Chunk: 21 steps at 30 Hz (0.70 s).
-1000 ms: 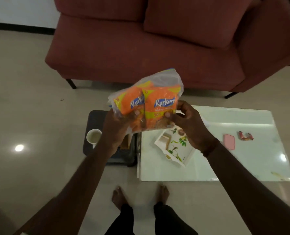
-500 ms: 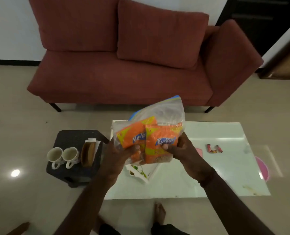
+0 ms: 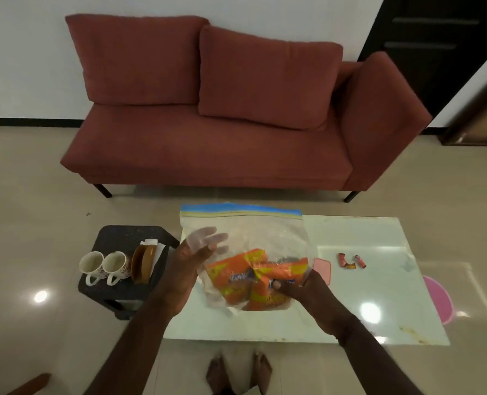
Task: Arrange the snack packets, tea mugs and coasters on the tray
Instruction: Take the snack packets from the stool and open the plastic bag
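Note:
A clear zip bag point(image 3: 245, 232) with a blue seal hangs upright over the white glass table point(image 3: 373, 286). Orange snack packets point(image 3: 236, 283) lie bunched at its bottom. My right hand point(image 3: 310, 292) grips the bag's lower right, with the thumb pressed on a packet. My left hand point(image 3: 189, 260) is at the bag's left side, and its straight, spread fingers show through the plastic. Two white floral mugs point(image 3: 90, 263) point(image 3: 115, 263) stand on a black stool point(image 3: 122, 238), next to brown coasters point(image 3: 144, 262) in a holder. The bag hides the tray.
A small pink lid point(image 3: 322, 266) and some sweet wrappers point(image 3: 350, 260) lie on the table's right half. A pink round thing point(image 3: 438, 297) shows under the glass at the right edge. A red sofa point(image 3: 208, 138) stands behind. My bare feet point(image 3: 236, 369) are at the table's near edge.
The view tilted up and back. The bag has straightened and hangs taller, and the packets have dropped to its bottom. My left hand let go of the packets and spread flat at the bag's side.

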Tool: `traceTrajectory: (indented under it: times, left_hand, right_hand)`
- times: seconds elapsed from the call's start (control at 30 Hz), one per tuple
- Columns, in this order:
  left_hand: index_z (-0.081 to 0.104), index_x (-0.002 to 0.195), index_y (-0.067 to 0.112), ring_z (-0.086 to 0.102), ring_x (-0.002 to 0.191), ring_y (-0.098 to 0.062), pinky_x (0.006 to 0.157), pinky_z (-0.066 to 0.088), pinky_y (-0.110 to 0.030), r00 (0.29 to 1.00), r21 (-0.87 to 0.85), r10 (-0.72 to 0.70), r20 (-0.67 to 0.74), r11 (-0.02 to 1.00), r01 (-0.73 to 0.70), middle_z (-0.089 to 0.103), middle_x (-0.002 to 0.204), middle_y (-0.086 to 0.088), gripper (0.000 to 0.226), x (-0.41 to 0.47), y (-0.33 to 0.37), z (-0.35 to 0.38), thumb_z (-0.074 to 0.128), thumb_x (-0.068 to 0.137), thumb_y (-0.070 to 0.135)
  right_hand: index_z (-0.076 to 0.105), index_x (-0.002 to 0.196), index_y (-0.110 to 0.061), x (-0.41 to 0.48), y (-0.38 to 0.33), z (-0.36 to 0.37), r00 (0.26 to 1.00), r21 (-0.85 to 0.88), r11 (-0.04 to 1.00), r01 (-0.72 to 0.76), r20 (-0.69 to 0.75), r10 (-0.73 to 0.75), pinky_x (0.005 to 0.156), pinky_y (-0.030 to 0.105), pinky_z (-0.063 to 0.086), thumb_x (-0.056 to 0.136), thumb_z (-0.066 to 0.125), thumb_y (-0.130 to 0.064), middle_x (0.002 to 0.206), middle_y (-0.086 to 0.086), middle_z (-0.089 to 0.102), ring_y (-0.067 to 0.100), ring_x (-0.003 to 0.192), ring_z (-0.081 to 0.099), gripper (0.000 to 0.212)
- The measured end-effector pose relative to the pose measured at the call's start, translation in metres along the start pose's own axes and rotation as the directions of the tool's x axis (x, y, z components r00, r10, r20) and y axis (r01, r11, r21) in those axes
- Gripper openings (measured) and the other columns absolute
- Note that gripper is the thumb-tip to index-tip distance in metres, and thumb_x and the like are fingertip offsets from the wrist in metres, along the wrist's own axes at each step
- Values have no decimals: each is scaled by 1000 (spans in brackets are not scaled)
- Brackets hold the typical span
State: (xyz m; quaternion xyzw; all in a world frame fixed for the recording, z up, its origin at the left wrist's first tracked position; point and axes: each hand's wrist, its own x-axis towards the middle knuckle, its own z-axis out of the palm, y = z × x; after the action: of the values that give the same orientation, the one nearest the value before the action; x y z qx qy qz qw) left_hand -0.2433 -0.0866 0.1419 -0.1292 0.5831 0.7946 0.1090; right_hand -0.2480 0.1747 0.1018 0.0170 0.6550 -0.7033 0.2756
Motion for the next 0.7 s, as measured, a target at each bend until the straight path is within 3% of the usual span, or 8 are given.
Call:
traceTrajectory:
  times: [0.1, 0.23, 0.3, 0.4, 0.47, 0.53, 0.6, 0.7]
  left_hand:
    - [57, 122, 21, 69, 101, -33, 96, 51, -47, 999, 42, 46, -4, 998, -46, 73, 107, -15, 76, 5, 2, 7, 84, 59, 53]
    - [70, 99, 18, 72, 93, -31, 91, 56, -41, 989, 89, 138, -47, 987, -134, 75, 92, -15, 28, 7, 2, 15, 70, 81, 40]
    - [70, 94, 17, 72, 95, -28, 84, 58, -31, 988, 142, 151, -36, 979, -145, 76, 92, -13, 39, 7, 3, 17, 74, 73, 50]
    - [73, 89, 23, 69, 98, -21, 84, 57, -26, 986, 252, 163, 32, 953, -165, 76, 92, -4, 15, 7, 2, 17, 64, 80, 32]
    - [75, 85, 28, 68, 100, -17, 82, 55, -20, 982, 327, 172, 78, 926, -188, 75, 95, -1, 15, 7, 2, 14, 61, 82, 28]
    - [75, 89, 23, 68, 99, -15, 78, 54, -16, 983, 404, 145, 114, 897, -179, 74, 96, 0, 18, 7, 2, 9, 59, 84, 29]
    - [73, 93, 16, 69, 94, -13, 77, 53, -15, 982, 465, 122, 148, 867, -177, 75, 93, -2, 18, 6, 3, 3, 57, 89, 24]
    - [71, 95, 11, 66, 94, -6, 78, 49, -10, 977, 525, 142, 160, 826, -206, 74, 93, 4, 17, 6, 5, -2, 54, 95, 12]
  right_hand:
    - [61, 130, -16, -2, 10, -1, 1000, -49, 999, 7, -9, -8, 99, 43, 53, 85, 74, -11, 125, 6, 69, 25, 118, 64, 47]
    - [57, 134, -21, -1, 16, -4, 997, -115, 993, 35, -59, -42, 99, 40, 53, 81, 81, -20, 129, 0, 67, 22, 122, 62, 57]
    - [50, 135, -31, -2, 11, -8, 972, -143, 989, 40, -225, -72, 102, 41, 51, 72, 86, -38, 136, -6, 60, 17, 124, 58, 73]
    - [42, 138, -35, -9, -12, -15, 838, -330, 940, 83, -487, -245, 105, 30, 40, 69, 84, -48, 140, -16, 47, 5, 126, 46, 82]
    - [42, 138, -38, -15, -36, -17, 784, -563, 806, 182, -412, -465, 104, 19, 33, 73, 79, -52, 140, -26, 44, -5, 129, 41, 75]
    - [41, 141, -37, -14, -59, -15, 795, -759, 600, 251, -193, -576, 109, 22, 30, 77, 72, -55, 145, -24, 41, -3, 136, 36, 73]
    - [40, 144, -36, -9, -72, -9, 837, -866, 411, 286, 17, -547, 114, 26, 22, 80, 69, -55, 150, -22, 35, -1, 141, 27, 73]
    - [47, 140, -37, 6, -78, 4, 931, -880, 398, 260, 118, -346, 118, 30, 21, 83, 72, -48, 145, -26, 37, -3, 135, 31, 63]
